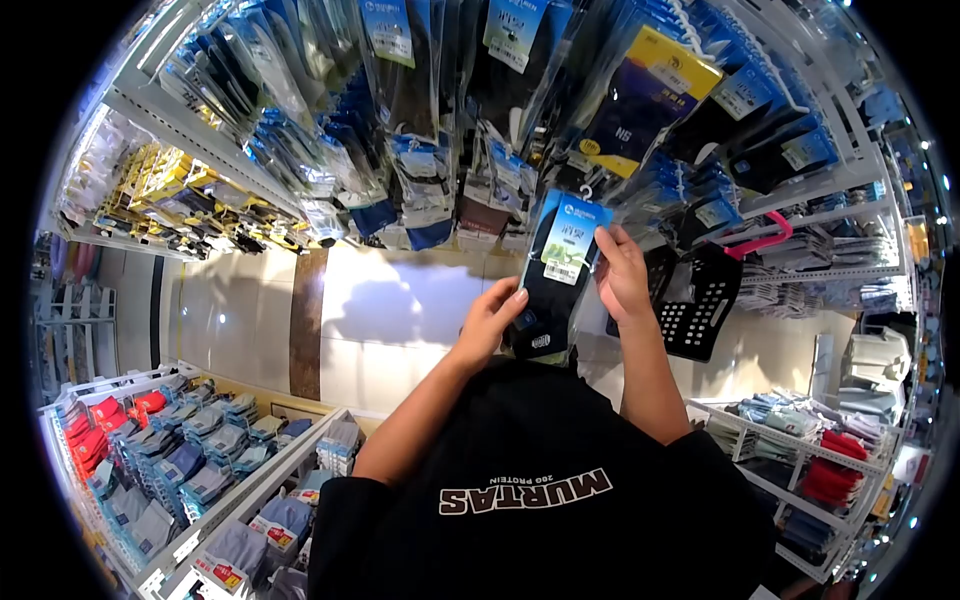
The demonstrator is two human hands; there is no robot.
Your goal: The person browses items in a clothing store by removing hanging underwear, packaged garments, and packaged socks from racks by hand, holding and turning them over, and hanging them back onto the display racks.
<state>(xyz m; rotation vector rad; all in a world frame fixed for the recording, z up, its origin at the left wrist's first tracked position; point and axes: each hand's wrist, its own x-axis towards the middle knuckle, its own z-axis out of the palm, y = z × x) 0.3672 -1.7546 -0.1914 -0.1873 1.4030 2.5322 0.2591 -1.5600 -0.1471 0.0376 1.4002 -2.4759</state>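
Observation:
A clear plastic package of black socks [553,300] with a blue and green label [572,240] and a small white hook is held upright in front of the black shirt. My left hand [490,318] grips its lower left edge, the thumb on the front. On the upper right side, my right hand [622,272] pinches the edge near the label. Behind the package hang rows of similar packs [508,35] with blue cards. A yellow and purple pack [650,100] hangs above my right hand.
A black basket [698,305] with a pink handle [765,236] is right of my right hand. Bins of folded goods [190,450] stand at lower left. A rack with red and grey items [832,470] is at lower right. Tiled floor [385,300] shows below the hanging packs.

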